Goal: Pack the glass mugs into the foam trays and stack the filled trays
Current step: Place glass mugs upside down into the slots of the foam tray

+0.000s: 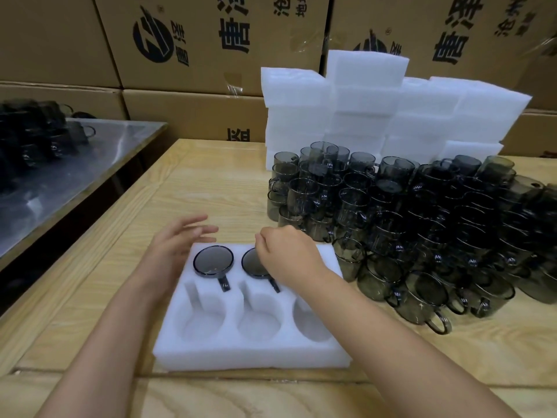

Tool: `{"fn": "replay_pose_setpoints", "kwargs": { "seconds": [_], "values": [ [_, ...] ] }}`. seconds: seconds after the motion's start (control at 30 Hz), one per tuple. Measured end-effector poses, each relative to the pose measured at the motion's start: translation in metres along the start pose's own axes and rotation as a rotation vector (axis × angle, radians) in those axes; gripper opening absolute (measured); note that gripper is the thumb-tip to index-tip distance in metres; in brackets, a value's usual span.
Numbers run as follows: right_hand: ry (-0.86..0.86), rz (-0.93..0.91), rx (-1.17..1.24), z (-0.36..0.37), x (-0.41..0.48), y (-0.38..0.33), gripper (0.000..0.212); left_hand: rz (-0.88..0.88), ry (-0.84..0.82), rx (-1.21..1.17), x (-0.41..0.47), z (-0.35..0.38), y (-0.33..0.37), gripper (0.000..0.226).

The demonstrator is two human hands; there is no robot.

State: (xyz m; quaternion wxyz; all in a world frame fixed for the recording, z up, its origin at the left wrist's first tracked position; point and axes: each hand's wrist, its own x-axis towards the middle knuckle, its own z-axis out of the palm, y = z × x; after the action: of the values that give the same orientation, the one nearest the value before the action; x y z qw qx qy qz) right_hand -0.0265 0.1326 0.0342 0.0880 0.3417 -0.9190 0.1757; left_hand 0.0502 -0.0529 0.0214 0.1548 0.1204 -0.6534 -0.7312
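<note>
A white foam tray (229,346) lies on the wooden table in front of me. Its far row holds two smoky glass mugs: one (213,260) in the left pocket, another (253,263) in the middle pocket. The three near pockets are bare. My right hand (286,254) sits over the middle mug with fingers curled at its far rim. My left hand (177,248) hovers at the tray's far left corner, fingers spread, holding nothing. A big heap of stacked glass mugs (422,224) stands to the right.
Stacks of white foam trays (367,110) rise behind the mug heap. Cardboard cartons (196,40) wall off the back. A steel table (78,164) with more dark mugs (36,131) stands at the left, across a gap.
</note>
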Motion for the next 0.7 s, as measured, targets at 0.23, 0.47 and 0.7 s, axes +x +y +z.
{"fn": "replay_pose_setpoints", "kwargs": {
  "seconds": [0.23, 0.47, 0.7],
  "values": [
    [0.411, -0.032, 0.025, -0.030, 0.018, 0.014, 0.027, 0.030, -0.098, 0.022, 0.002, -0.001, -0.020, 0.035],
    [0.260, 0.325, -0.022, -0.089, 0.099, 0.078, 0.064, 0.014, -0.103, -0.010, 0.006, -0.005, -0.024, 0.027],
    [-0.040, 0.267, 0.035, -0.080, 0.124, 0.100, 0.060, 0.051, -0.104, -0.016, 0.008, -0.006, -0.025, 0.023]
  ]
}}
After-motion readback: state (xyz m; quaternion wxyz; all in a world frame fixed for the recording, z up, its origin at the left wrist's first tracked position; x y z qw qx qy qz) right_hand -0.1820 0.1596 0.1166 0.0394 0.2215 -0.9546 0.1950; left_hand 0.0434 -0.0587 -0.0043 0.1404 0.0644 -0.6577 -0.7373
